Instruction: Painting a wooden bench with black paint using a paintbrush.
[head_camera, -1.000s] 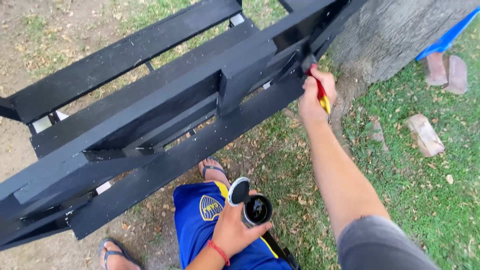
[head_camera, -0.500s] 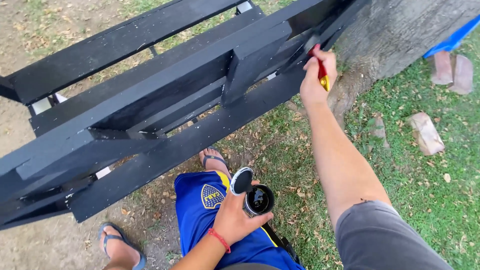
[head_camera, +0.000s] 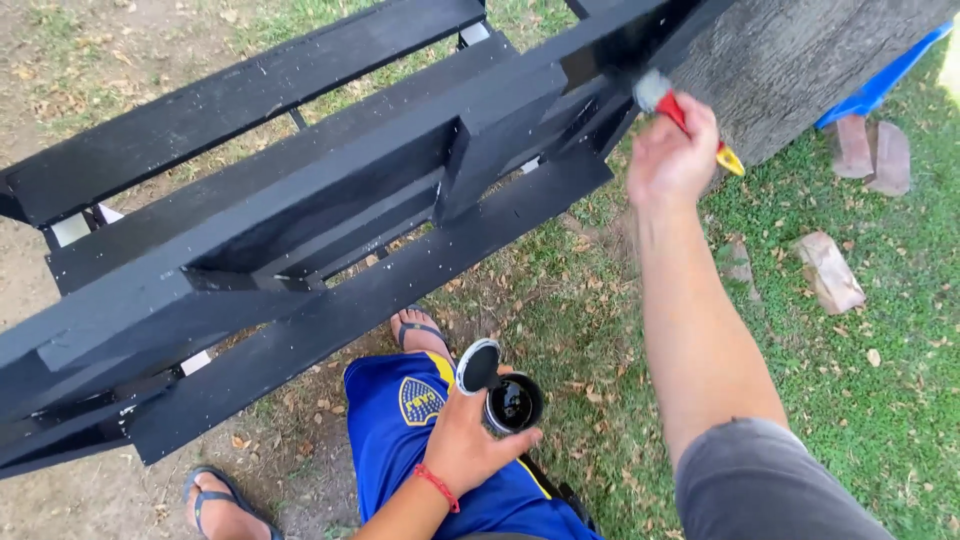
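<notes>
A black-painted wooden pallet (head_camera: 300, 210) stands tilted in front of me, its right end against a tree trunk (head_camera: 800, 60). My right hand (head_camera: 672, 150) grips a paintbrush with a red and yellow handle (head_camera: 690, 120), its bristles touching the pallet's upper right end. Lower down, my left hand (head_camera: 465, 440) holds a small open can of black paint (head_camera: 513, 403) together with its lid (head_camera: 478, 366), above my blue shorts (head_camera: 400, 430). A red band circles that wrist.
Grass with dry leaves covers the ground at right; bare dirt lies at left. Bricks (head_camera: 830, 270) and stones (head_camera: 870, 150) lie on the grass near the trunk. A blue object (head_camera: 880, 75) leans behind the tree. My sandalled feet (head_camera: 215, 495) stand under the pallet.
My right hand has moved the brush up and right along the pallet's end toward the trunk. The left hand keeps the paint can in about the same place.
</notes>
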